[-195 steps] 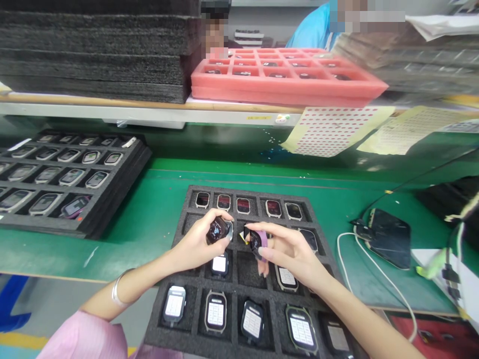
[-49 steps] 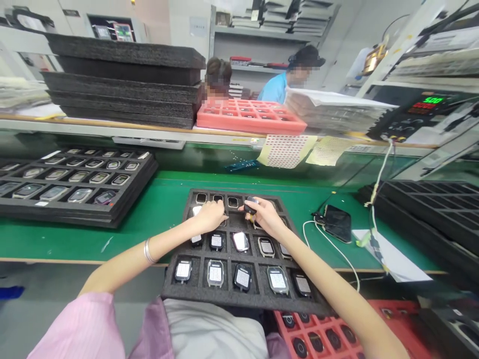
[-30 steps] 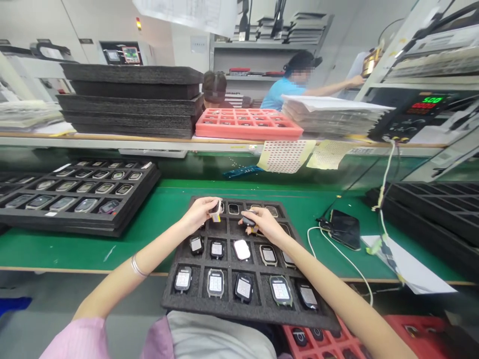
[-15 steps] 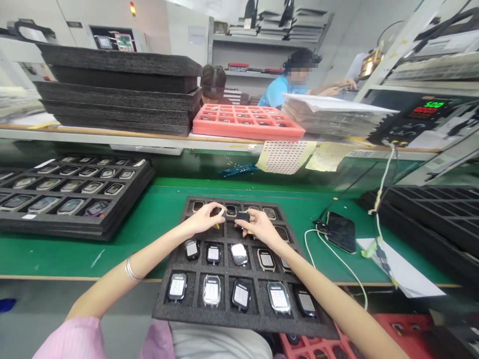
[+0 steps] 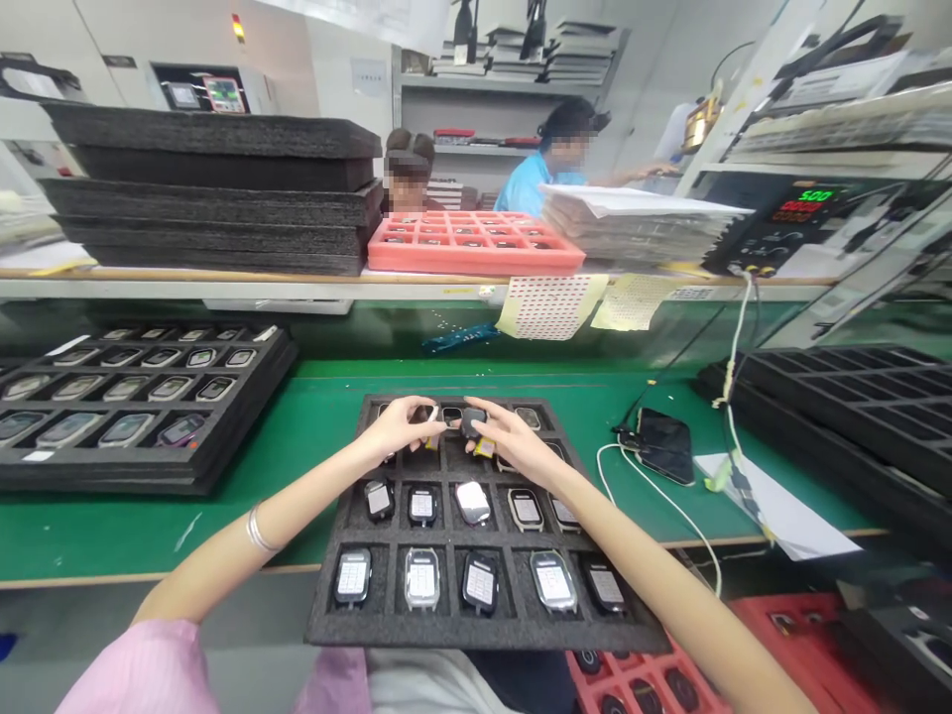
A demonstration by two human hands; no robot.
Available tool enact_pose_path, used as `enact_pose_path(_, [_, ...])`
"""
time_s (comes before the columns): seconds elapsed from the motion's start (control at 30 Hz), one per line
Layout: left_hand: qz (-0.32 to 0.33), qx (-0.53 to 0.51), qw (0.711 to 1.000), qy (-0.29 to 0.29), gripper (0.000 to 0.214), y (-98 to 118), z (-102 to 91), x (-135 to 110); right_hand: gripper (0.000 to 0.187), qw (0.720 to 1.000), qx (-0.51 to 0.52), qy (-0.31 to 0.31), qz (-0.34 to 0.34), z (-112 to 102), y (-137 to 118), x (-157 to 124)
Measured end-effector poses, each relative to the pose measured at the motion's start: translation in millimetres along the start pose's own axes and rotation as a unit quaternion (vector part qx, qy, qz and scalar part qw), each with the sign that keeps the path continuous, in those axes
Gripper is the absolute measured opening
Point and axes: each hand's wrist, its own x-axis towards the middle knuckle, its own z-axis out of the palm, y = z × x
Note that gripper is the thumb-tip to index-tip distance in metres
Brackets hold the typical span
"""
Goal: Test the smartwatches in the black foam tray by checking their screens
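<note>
A black foam tray (image 5: pixel 349 625) with several smartwatch bodies in its pockets lies in front of me, overhanging the green bench (image 5: pixel 312 426). Both hands meet over its far rows. My right hand (image 5: pixel 513 446) pinches a small dark watch body (image 5: pixel 471 424) with a yellow tab under it. My left hand (image 5: pixel 402 426) has its fingers closed on something small and pale at the fingertips, just left of that watch; I cannot make out what it is.
A second black tray of watches (image 5: pixel 134 397) sits at the left. A phone on a white cable (image 5: pixel 661 441) lies right of the tray, with empty black trays (image 5: pixel 855 407) beyond. A shelf carries stacked foam (image 5: pixel 215 188) and a red tray (image 5: pixel 476 243). Two people work behind it.
My left hand came down from a raised position to the tray's far rows and closed in on my right hand, which keeps holding the dark watch body. The camera view shifted slightly.
</note>
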Motion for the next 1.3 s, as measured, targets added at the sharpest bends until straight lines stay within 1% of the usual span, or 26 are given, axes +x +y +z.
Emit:
enact_pose_path(0.13, [-0.028, -0.032, 0.999, -0.01, 0.048, -8.8, -1.5, 5.1, 0.062, 0.998, 0.049, -0.028, 0.015, -2.2, -0.4, 1.6])
enact_pose_path(0.3, [-0.038, -0.022, 0.999, -0.005, 0.043, -13.8, -7.8, 7.1, 0.056, 0.996, 0.064, -0.04, 0.046, -2.4, -1.1, 13.1])
enact_pose_path(0.37, [-0.028, -0.002, 1.0, 0.008, 0.04, -13.2, -10.1, 7.0, 0.05, 0.995, 0.064, -0.046, 0.056, -2.1, -4.2, 20.0])
enact_pose_path(0.47, [-0.001, 0.03, 0.999, 0.025, 0.033, -9.1, -9.8, 4.5, 0.043, 0.993, 0.065, -0.073, 0.065, -2.1, -10.4, 30.1])
enact_pose_path(0.53, [0.029, 0.062, 0.997, 0.026, 0.031, -4.6, -6.8, 1.9, 0.043, 0.99, 0.086, -0.094, 0.064, -3.1, -13.5, 35.0])
enact_pose_path(0.63, [0.066, 0.124, 0.989, 0.038, 0.035, 3.1, -0.8, -0.1, 0.045, 0.983, 0.137, -0.109, 0.062, -7.2, -14.7, 38.1])
enact_pose_path(0.7, [0.068, 0.147, 0.985, 0.056, 0.038, 8.0, 2.8, 0.6, 0.048, 0.977, 0.165, -0.115, 0.064, -11.6, -13.5, 37.6])
enact_pose_path(0.77, [0.063, 0.152, 0.984, 0.067, 0.039, 11.6, 5.5, 2.1, 0.047, 0.973, 0.187, -0.117, 0.066, -15.8, -11.5, 36.3])
enact_pose_path(0.83, [0.062, 0.15, 0.985, 0.063, 0.039, 12.9, 7.2, 3.1, 0.044, 0.97, 0.204, -0.113, 0.065, -18.7, -9.4, 35.0])
enact_pose_path(0.93, [0.065, 0.14, 0.987, 0.047, 0.04, 11.0, 7.9, 2.7, 0.047, 0.969, 0.215, -0.107, 0.063, -20.0, -7.0, 33.8])
enact_pose_path(1.03, [0.072, 0.134, 0.988, 0.035, 0.038, 7.4, 8.1, 0.9, 0.044, 0.968, 0.212, -0.118, 0.066, -18.6, -5.1, 32.6])
enact_pose_path(1.17, [0.086, 0.135, 0.987, -0.006, 0.032, 4.4, 10.1, -1.2, 0.041, 0.97, 0.194, -0.129, 0.073, -15.2, -2.9, 29.4])
enact_pose_path(1.23, [0.091, 0.137, 0.986, -0.006, 0.033, 3.4, 11.7, -2.0, 0.041, 0.971, 0.187, -0.131, 0.073, -13.8, -2.4, 27.8])
enact_pose_path(1.3, [0.093, 0.14, 0.986, 0.006, 0.035, 2.4, 13.2, -2.7, 0.04, 0.97, 0.187, -0.138, 0.066, -13.4, -2.4, 26.5])
